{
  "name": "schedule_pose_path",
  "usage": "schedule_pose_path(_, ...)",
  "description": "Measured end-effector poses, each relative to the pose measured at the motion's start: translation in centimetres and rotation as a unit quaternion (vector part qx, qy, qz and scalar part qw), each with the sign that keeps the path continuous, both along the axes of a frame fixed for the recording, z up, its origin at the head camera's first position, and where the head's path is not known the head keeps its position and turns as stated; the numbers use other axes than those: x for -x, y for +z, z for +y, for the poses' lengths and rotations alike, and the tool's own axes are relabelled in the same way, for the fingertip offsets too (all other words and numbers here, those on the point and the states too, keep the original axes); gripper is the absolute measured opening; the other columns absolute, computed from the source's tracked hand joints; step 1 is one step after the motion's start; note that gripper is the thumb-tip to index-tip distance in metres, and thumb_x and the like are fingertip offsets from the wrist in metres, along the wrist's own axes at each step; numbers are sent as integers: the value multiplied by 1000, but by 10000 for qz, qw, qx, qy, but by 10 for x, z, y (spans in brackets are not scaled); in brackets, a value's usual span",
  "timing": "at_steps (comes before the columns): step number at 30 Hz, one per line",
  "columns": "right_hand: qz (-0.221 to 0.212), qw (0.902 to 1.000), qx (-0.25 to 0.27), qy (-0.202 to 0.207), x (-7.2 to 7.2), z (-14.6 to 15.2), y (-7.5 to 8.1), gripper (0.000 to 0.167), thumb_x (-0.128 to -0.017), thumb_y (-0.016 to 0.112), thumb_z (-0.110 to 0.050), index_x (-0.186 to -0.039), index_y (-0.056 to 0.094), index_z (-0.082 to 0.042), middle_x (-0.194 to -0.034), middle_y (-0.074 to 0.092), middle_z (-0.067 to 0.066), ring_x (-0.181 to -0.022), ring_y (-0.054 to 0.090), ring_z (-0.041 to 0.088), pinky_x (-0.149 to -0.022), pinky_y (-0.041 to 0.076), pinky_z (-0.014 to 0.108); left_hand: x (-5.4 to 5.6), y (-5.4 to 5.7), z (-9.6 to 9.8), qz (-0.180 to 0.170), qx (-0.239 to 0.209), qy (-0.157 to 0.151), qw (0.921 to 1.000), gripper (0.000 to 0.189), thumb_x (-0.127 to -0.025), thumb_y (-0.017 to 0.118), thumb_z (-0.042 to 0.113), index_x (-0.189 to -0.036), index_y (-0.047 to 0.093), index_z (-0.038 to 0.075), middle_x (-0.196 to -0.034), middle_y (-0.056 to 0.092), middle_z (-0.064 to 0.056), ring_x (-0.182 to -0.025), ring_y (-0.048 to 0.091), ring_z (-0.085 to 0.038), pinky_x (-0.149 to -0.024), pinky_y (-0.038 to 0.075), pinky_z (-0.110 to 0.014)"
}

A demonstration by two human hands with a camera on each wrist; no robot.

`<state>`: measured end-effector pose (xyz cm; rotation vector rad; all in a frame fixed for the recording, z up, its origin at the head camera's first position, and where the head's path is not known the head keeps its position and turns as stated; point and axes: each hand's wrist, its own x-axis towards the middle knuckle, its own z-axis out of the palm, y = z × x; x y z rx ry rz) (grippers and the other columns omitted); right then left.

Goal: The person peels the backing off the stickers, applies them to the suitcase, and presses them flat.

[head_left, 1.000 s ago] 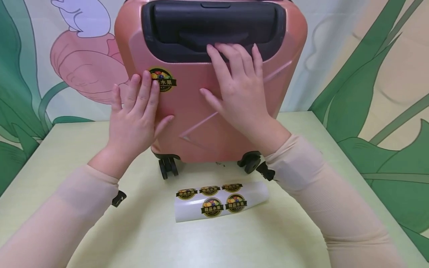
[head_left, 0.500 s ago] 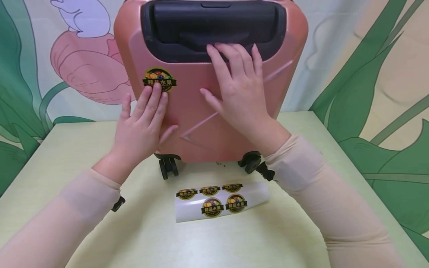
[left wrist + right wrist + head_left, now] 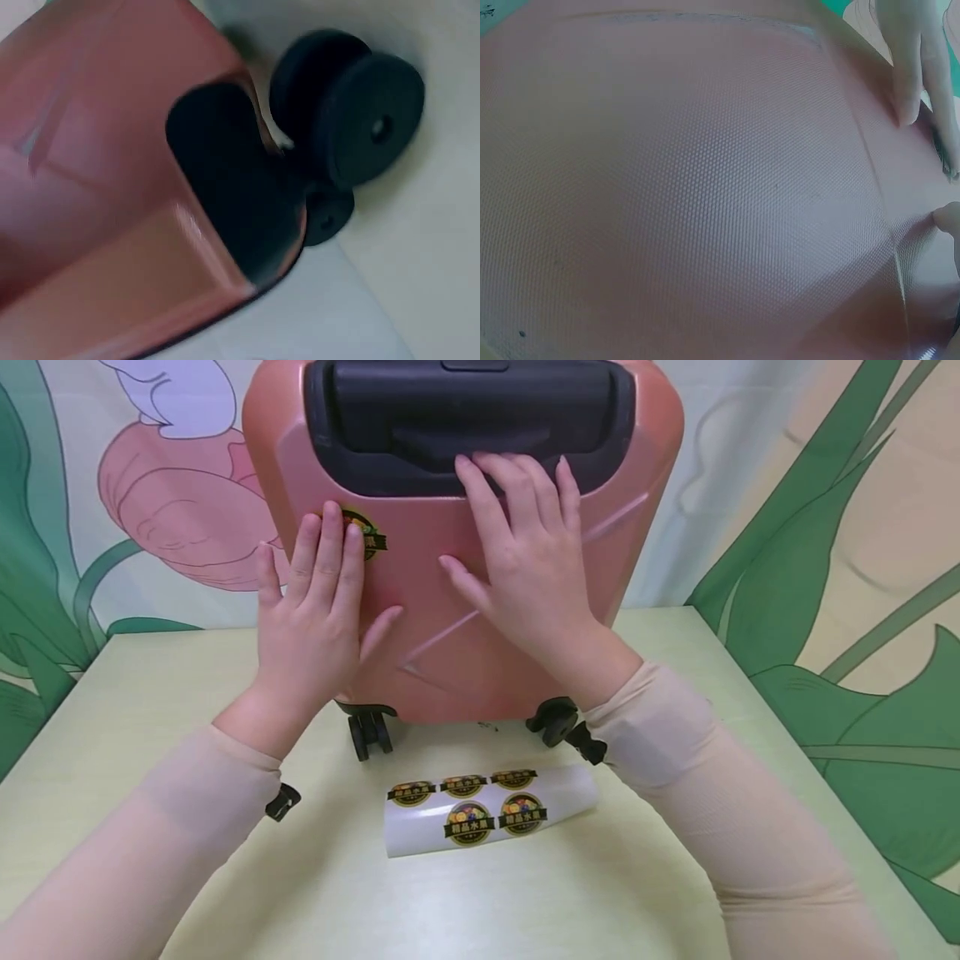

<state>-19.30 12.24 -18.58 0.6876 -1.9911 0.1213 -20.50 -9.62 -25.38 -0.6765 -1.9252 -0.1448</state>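
Note:
A pink hard-shell suitcase stands upright on the table, a black handle panel set into its top. On its upper left front is a round black fruit sticker, half hidden behind the fingers of my left hand. That hand lies with straight fingers over the sticker and the suitcase's left edge. My right hand rests on the front, fingertips at the lower rim of the handle panel and thumb out to the left. In the right wrist view, fingers press near the sticker's dark edge.
A curled white sheet of fruit stickers lies on the pale table before the suitcase. Black caster wheels hold the suitcase up; one wheel looms in the left wrist view. A cartoon-printed cloth hangs behind.
My left hand slid down below the sticker, baring most of it, then moved back up over its left part. The right hand stays at the handle panel. The head view shifted slightly.

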Motion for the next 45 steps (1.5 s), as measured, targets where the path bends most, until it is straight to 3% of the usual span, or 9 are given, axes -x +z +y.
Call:
schedule_pose_path(6, -70, 9999, 63, 36, -1, 1, 0, 60, -89, 55, -38, -135, 45, -2, -131, 45, 18, -125, 35, 33, -110, 8, 49, -2, -3, 19, -311, -334, 248, 9987, 87, -90, 46, 52, -150, 1, 8, -154, 12, -15, -141, 7, -29, -108, 4, -55)
schedule_pose_path(14, 31, 9998, 183, 33, -2, 10, 0, 61, -89, 57, -39, -134, 44, 0, -129, 45, 19, -123, 36, 35, -110, 8, 47, -4, -2, 35, -334, -163, 394, 9985, 84, -91, 46, 51, -149, 8, 3, -152, 17, -18, -141, 8, -29, -106, 8, -56)
schedule_pose_path(24, 44, 9996, 252, 127, -1, 11, -1, 61, -89, 57, -40, -133, 45, 1, -129, 45, 20, -123, 36, 35, -110, 9, 46, -3, 1, 28, -137, -10, 408, 9991, 71, -93, 47, 47, -148, 22, 11, -151, 21, -16, -140, 13, -29, -107, 7, -57)
schedule_pose_path(30, 52, 9995, 266, 165, -1, 8, 1, 59, -89, 58, -38, -132, 46, 1, -127, 47, 19, -121, 37, 35, -109, 12, 45, -2, 2, 23, 11, -22, 370, 9993, 69, -91, 50, 47, -148, 22, 19, -151, 22, -14, -140, 15, -27, -107, 8, -58)
schedule_pose_path(37, 10, 9995, 272, 175, -1, 7, 3, 59, -89, 58, -38, -131, 47, 1, -127, 47, 19, -120, 37, 35, -110, 12, 43, -2, 1, 24, 65, 105, 157, 9998, 58, -92, 51, 39, -146, 29, 31, -148, 22, -22, -138, 15, -36, -106, 8, -60)
schedule_pose_path(42, -7, 9996, 212, 163, -1, 6, 3, 59, -89, 57, -39, -131, 46, 1, -126, 47, 19, -120, 38, 34, -110, 13, 43, -3, 5, 28, 198, -448, -51, 9988, 68, -89, 55, 42, -144, 31, 8, -146, 25, -22, -134, 22, -35, -107, 12, -55)
schedule_pose_path(45, -31, 9996, 226, 184, -1, 4, 2, 60, -88, 58, -40, -131, 47, 1, -126, 48, 19, -120, 38, 34, -110, 13, 43, -2, 10, 31, 213, -838, 9, 9963, 76, -89, 54, 46, -141, 31, -4, -145, 26, -23, -130, 25, -33, -106, 16, -50)
